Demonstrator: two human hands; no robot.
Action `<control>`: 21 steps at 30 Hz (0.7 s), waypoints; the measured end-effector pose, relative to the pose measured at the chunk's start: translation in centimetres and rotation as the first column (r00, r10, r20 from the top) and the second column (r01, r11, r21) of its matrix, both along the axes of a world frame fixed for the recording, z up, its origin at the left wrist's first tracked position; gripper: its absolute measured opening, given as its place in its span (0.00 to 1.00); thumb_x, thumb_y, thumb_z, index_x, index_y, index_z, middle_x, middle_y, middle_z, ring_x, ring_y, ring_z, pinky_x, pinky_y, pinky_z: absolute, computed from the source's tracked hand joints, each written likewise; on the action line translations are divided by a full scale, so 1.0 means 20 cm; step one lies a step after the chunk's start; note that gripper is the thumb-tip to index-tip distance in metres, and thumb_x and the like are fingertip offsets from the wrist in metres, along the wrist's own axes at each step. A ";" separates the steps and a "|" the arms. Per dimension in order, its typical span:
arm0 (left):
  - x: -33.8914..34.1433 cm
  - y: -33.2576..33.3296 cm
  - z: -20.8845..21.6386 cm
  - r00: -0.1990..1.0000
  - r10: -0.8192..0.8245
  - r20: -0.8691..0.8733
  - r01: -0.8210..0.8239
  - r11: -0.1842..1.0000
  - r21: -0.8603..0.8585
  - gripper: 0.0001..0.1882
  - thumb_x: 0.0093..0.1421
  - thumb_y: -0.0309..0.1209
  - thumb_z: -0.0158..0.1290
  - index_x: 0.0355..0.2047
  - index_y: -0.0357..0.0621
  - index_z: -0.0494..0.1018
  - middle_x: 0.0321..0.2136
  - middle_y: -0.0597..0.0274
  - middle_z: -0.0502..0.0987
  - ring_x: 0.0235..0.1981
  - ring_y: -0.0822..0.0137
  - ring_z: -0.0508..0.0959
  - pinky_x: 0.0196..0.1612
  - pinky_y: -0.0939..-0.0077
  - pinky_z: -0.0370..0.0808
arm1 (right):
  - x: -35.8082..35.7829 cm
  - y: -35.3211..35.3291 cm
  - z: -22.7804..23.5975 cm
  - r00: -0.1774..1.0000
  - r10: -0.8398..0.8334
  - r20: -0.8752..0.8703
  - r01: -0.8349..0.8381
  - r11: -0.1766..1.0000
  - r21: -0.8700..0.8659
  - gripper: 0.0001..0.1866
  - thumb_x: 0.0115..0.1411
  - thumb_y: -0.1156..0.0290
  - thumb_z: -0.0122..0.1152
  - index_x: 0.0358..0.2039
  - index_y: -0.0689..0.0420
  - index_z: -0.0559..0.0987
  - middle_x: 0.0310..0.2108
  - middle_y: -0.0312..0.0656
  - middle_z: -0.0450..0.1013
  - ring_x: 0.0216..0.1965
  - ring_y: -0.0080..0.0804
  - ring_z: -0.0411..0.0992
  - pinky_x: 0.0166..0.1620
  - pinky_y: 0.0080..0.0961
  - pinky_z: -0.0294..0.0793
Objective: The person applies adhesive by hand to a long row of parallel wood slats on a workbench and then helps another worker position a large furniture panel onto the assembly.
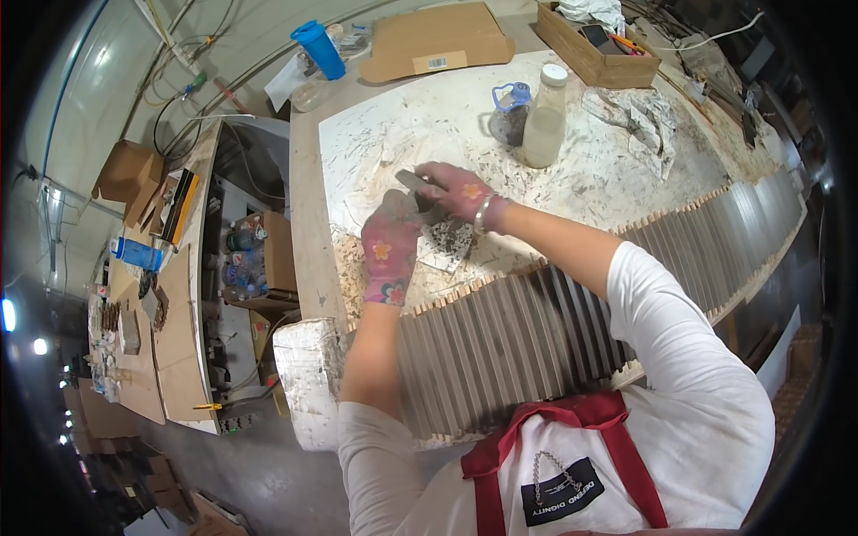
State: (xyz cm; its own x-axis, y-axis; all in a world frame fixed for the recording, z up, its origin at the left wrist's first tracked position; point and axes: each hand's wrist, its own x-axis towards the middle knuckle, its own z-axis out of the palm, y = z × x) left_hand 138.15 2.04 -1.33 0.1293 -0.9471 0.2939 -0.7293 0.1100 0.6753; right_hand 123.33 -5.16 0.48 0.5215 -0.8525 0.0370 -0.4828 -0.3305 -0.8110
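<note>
Both my hands wear pink flowered gloves and meet over the worktable's white, stained top. My right hand grips a small flat grey-green piece between thumb and fingers, its end sticking out to the left. Just left of it, my left hand is closed, its fingertips hidden against a dark piece under my right hand; what it holds cannot be made out. Below them lies a small white sheet strewn with dark scraps. Nearer me, a long row of grey strips with pale wooden ends lines the table's front edge.
Beyond my hands stand a capped bottle of cloudy liquid and a blue-handled jug. Farther back are a blue cup, flattened cardboard and a wooden box. A crumpled cloth lies right; a side bench stands left.
</note>
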 end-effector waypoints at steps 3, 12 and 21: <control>-0.02 0.03 0.04 0.974 0.036 0.223 -0.013 0.995 -0.102 0.09 0.55 0.33 0.49 0.34 0.43 0.71 0.29 0.51 0.76 0.29 0.54 0.77 0.32 0.66 0.73 | 0.02 0.02 0.11 0.978 -0.010 -0.211 -0.050 0.959 -0.278 0.20 0.58 0.58 0.52 0.47 0.57 0.71 0.39 0.44 0.73 0.40 0.37 0.71 0.45 0.32 0.69; 0.05 0.21 0.13 0.979 0.191 0.072 -0.199 0.972 0.123 0.26 0.57 0.38 0.52 0.56 0.50 0.62 0.44 0.57 0.72 0.39 0.62 0.75 0.41 0.70 0.73 | -0.09 -0.16 -0.13 0.599 -0.257 0.758 -0.685 0.327 0.652 0.18 0.60 0.62 0.52 0.46 0.59 0.70 0.40 0.45 0.72 0.40 0.33 0.73 0.43 0.39 0.75; 0.26 1.40 0.07 0.705 0.580 -0.407 -0.531 0.813 0.240 0.16 0.59 0.22 0.44 0.49 0.38 0.68 0.32 0.64 0.74 0.31 0.77 0.71 0.32 0.85 0.70 | 0.10 0.19 -0.04 0.747 0.602 0.283 -0.661 0.718 0.217 0.26 0.52 0.62 0.60 0.50 0.59 0.70 0.40 0.40 0.71 0.42 0.30 0.69 0.45 0.25 0.70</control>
State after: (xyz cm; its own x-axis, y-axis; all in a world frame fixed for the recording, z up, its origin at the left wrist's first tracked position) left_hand 143.42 29.98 0.00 0.7319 -0.6811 -0.0209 -0.2550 -0.3022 0.9185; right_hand 125.35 -1.30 -0.40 0.9504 -0.3109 -0.0033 -0.0833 -0.2446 -0.9660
